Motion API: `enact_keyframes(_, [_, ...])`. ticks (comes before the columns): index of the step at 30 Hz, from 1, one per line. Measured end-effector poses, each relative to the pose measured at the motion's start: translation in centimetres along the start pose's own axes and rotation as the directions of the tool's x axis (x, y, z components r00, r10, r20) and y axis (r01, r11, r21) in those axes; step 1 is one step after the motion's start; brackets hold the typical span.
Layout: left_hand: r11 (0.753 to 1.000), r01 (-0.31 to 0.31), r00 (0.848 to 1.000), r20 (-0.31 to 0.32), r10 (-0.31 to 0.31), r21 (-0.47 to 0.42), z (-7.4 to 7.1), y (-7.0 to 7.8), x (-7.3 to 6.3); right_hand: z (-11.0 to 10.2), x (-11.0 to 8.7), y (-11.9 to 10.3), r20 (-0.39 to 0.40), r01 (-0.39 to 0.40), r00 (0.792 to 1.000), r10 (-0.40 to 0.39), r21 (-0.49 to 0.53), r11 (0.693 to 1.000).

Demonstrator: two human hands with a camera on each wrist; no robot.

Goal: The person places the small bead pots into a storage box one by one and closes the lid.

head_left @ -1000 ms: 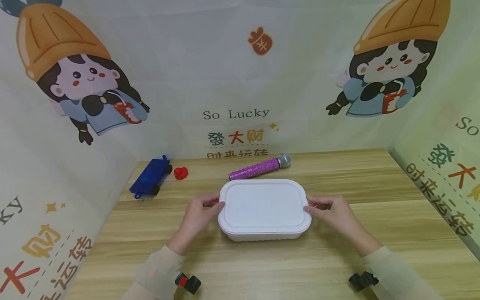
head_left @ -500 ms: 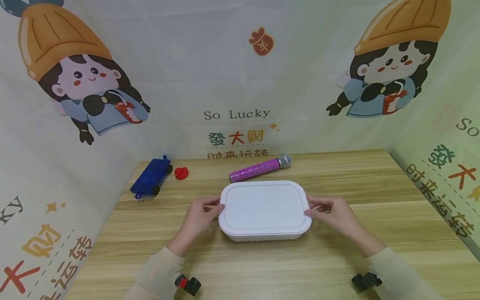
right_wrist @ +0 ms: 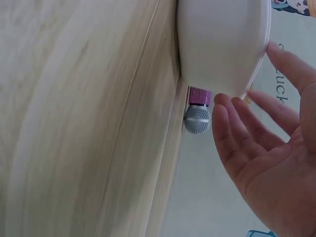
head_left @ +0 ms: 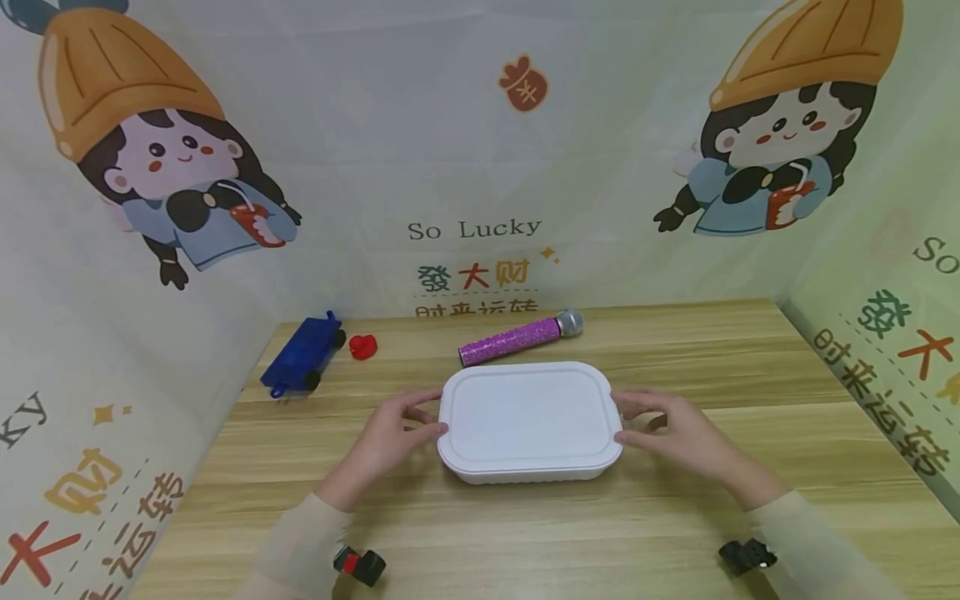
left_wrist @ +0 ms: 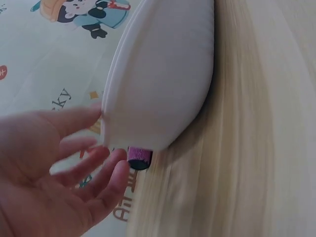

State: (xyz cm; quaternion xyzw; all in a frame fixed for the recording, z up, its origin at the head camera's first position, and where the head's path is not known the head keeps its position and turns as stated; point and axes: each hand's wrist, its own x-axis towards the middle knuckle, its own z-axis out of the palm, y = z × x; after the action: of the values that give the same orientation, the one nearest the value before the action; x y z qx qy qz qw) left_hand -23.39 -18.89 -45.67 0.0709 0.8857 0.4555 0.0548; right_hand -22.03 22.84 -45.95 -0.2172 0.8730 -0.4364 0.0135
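Note:
A white lidded box [head_left: 530, 421] with rounded corners sits on the wooden table, its lid on top. At its left end is my left hand [head_left: 393, 433], thumb and fingertips right at the lid's rim. My right hand [head_left: 667, 429] mirrors it at the right end. In the left wrist view, the fingers [left_wrist: 111, 190] are spread and relaxed beside the box's end wall. The right wrist view shows the thumb touching the rim and loosely bent fingers [right_wrist: 232, 133] near the box. Neither hand curls around the box.
A purple glitter microphone [head_left: 517, 337] with a silver head lies just behind the box. Farther left are a blue toy cart [head_left: 303, 354] with dark wheels and a small red object [head_left: 363, 347]. A printed cloth [head_left: 480, 150] encloses the back and sides of the table [head_left: 540, 542].
Both hands' thumbs have slid a little toward me along the rim, and the hands have loosened and spread outward. The box has stayed almost in place.

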Motion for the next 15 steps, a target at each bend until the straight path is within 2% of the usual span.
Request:
enact_keyframes(4, [0.994,-0.100,0.991,0.092,0.095,0.045,-0.8,-0.3,-0.2,-0.3,0.0,0.3,0.015,0.099,0.995,-0.099,-0.060,0.993])
enact_keyframes(7, [0.990,-0.131,0.985,0.119,0.123,0.057,-1.0,-0.5,-0.5,-0.4,0.2,0.3,0.024,0.138,0.990,-0.136,-0.111,0.984])
enact_keyframes(15, [0.985,-0.156,0.981,0.130,0.145,0.079,-1.0,-1.1,-1.3,-0.2,0.1,0.0,0.063,0.123,0.992,-0.113,-0.179,0.976])
